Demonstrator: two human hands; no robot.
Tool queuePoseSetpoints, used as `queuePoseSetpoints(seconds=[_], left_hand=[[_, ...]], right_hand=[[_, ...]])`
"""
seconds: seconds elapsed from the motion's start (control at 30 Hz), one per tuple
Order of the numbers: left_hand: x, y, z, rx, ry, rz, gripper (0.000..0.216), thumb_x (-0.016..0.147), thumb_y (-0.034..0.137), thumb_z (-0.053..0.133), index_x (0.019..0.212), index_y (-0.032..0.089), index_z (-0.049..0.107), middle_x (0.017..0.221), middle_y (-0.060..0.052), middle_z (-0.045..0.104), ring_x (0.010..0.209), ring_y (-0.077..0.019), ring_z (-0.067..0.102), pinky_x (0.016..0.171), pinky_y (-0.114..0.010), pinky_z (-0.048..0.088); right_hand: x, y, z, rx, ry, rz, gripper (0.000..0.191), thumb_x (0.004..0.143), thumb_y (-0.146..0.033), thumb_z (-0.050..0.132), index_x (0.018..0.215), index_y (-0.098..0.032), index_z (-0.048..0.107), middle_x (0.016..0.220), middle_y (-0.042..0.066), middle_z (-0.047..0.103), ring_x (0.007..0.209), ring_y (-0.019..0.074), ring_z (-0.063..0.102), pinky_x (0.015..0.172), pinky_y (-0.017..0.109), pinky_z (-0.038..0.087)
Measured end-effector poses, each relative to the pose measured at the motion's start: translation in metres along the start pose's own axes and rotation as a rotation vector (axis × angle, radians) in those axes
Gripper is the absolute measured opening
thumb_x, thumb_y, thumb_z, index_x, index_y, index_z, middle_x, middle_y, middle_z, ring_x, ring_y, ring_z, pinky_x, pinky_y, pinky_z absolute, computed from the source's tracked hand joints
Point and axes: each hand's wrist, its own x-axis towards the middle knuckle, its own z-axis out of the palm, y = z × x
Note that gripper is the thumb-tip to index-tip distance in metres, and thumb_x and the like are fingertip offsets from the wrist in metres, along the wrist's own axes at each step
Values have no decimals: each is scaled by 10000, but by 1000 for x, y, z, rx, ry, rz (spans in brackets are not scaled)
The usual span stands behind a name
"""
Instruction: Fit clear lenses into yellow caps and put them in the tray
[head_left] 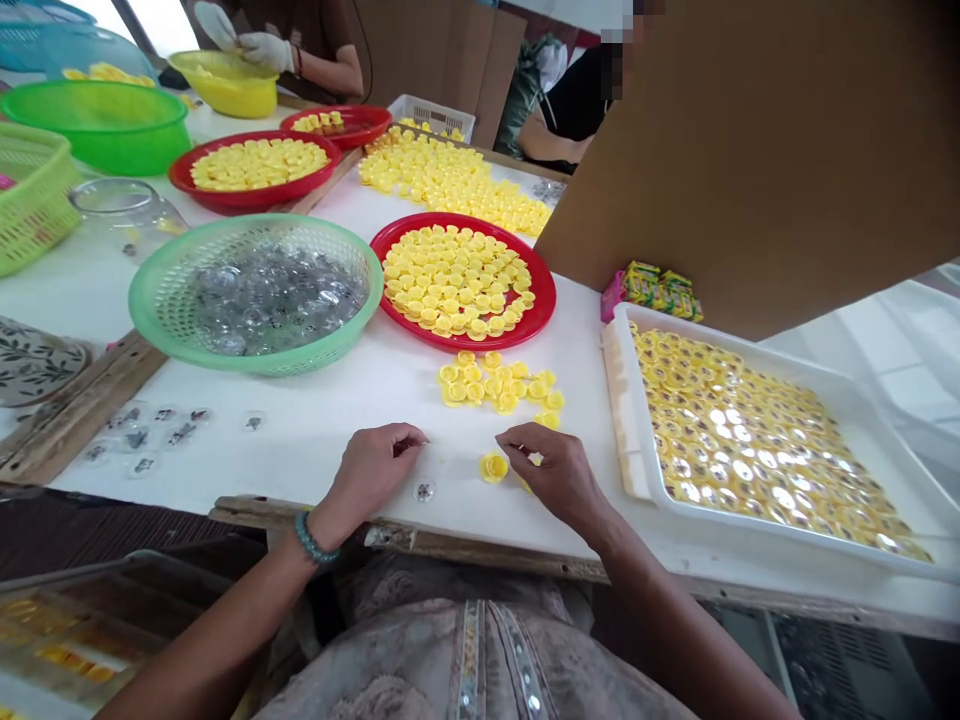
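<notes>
My left hand (pixel 379 465) rests on the white table with its fingers curled in; what they hold, if anything, is hidden. A clear plastic dome (pixel 424 490) lies just right of it. My right hand (pixel 551 468) is curled on the table next to a single yellow cap (pixel 493 467), and another yellow piece peeks out under its fingers. A loose cluster of yellow caps (pixel 499 383) lies just beyond both hands. Behind it stands a red plate (pixel 540 300) full of yellow caps, and to its left a green basket (pixel 161 310) of clear domes.
A white tray (pixel 847 385) of finished yellow pieces fills the right side, with a cardboard sheet (pixel 750 150) above it. Several clear domes (pixel 142 435) lie at the left. More red plates (pixel 225 195), green and yellow bowls and a gloved person's hands (pixel 244 40) are at the far end.
</notes>
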Motion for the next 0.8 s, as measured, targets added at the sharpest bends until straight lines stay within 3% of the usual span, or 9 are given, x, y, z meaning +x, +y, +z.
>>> queuePoseSetpoints(seconds=[0.1, 0.23, 0.37, 0.57, 0.67, 0.8], left_hand=[[-2, 5, 8, 132, -27, 191, 175, 798, 106, 569, 937, 180, 647, 891, -9, 656, 797, -191, 590, 730, -289, 441], [0, 17, 22, 347, -187, 506, 215, 837, 22, 473, 926, 142, 627, 919, -64, 629, 889, -218, 549, 783, -311, 438], [2, 24, 29, 519, -266, 566, 224, 836, -7, 434, 827, 131, 609, 804, -62, 603, 812, -229, 539, 695, -315, 451], [6, 16, 29, 396, -217, 502, 253, 823, -1, 431, 840, 141, 639, 805, -59, 627, 800, -220, 564, 704, -308, 450], [10, 12, 25, 190, -183, 351, 232, 813, 60, 484, 883, 183, 669, 869, -30, 664, 814, -209, 599, 742, -301, 448], [15, 8, 14, -129, -140, 99, 147, 792, 210, 552, 858, 221, 683, 840, 16, 681, 775, -192, 620, 716, -274, 456]], right_hand=[[-1, 4, -2, -29, 12, -1, 178, 787, -106, 518, 821, -190, 670, 790, 13, 658, 695, 125, 585, 592, 209, 428], [14, 10, 0, -109, 67, -52, 202, 784, -89, 496, 813, -192, 667, 786, 17, 663, 708, 134, 592, 614, 217, 424], [36, 17, -1, -219, 151, -126, 211, 774, -70, 465, 777, -178, 646, 790, 31, 660, 726, 143, 589, 644, 227, 412], [50, 32, -9, -394, 146, -128, 229, 743, -30, 424, 635, -173, 566, 640, 19, 574, 621, 133, 512, 581, 222, 359], [46, 33, -9, -440, 84, -138, 245, 734, -9, 418, 590, -172, 532, 601, 19, 526, 608, 136, 484, 581, 222, 354], [30, 19, 8, -380, 42, -202, 232, 806, -38, 428, 703, -168, 590, 729, 51, 585, 731, 156, 530, 659, 238, 388]])
